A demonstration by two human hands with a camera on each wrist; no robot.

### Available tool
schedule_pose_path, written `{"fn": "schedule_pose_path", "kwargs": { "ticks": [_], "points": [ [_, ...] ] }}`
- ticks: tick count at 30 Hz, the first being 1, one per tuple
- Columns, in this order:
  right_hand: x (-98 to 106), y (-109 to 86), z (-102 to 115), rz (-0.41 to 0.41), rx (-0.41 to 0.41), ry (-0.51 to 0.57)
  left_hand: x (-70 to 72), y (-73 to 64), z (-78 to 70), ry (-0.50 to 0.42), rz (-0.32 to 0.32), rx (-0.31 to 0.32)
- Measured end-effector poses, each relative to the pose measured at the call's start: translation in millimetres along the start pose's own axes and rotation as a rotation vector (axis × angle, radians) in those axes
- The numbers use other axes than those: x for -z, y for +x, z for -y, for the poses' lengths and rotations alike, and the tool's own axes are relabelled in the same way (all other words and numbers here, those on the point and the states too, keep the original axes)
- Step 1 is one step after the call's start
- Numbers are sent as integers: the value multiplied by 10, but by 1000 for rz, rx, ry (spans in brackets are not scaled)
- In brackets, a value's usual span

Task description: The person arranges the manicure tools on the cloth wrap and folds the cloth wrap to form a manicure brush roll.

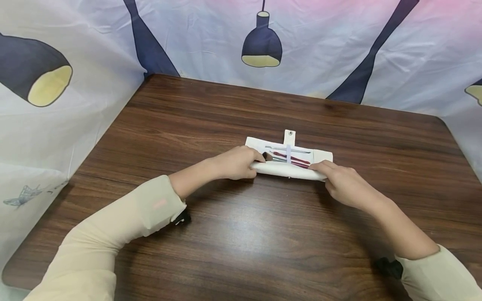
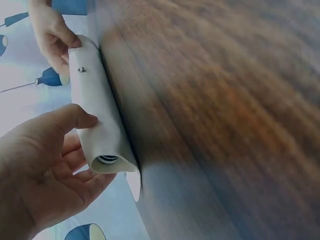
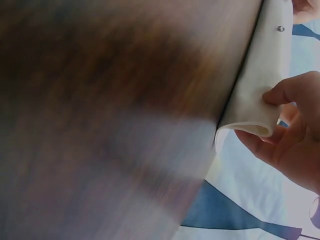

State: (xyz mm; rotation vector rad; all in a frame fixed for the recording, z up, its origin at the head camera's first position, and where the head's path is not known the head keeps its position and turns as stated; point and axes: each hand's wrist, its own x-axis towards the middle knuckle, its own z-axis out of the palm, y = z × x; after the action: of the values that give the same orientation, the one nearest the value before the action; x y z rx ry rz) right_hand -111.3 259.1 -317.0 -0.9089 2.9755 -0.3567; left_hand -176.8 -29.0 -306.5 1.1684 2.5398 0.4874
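A white pouch (image 1: 284,169) lies on the table, its near side folded over into a roll. On its inner face a silver slim tool (image 1: 278,148), a red-handled slim tool (image 1: 301,160) and a dark brush head (image 1: 267,156) show, with a pale strap (image 1: 288,154) across the tools. My left hand (image 1: 239,163) grips the roll's left end, thumb on the outside. At the right end, my right hand (image 1: 344,184) pinches the roll between thumb and fingers. A closing tab (image 1: 290,137) sticks out at the far side. In the left wrist view a metal stud (image 2: 82,70) shows on the roll.
The brown wood-grain table (image 1: 233,234) extends around the pouch on all sides. Behind it hangs a pale cloth (image 1: 214,37) printed with dark lamps. A black item (image 1: 182,218) shows beneath the left cuff, another dark item (image 1: 389,267) by the right cuff.
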Motion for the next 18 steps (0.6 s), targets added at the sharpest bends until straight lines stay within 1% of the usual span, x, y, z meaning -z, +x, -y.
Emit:
{"fn": "schedule_pose_path", "kwargs": {
  "ticks": [3, 7, 12, 18],
  "points": [
    [15, -13, 1, 2, -1, 8, 21, -12, 0, -40, 23, 13],
    [51, -34, 8, 26, -21, 41, 50, -32, 17, -89, 33, 3],
    [84, -57, 7, 67, -79, 136, 85, -68, 55, -165, 41, 20],
    [85, -87, -12, 89, -134, 293, 96, -81, 87, -188, 34, 31]
  ]
}}
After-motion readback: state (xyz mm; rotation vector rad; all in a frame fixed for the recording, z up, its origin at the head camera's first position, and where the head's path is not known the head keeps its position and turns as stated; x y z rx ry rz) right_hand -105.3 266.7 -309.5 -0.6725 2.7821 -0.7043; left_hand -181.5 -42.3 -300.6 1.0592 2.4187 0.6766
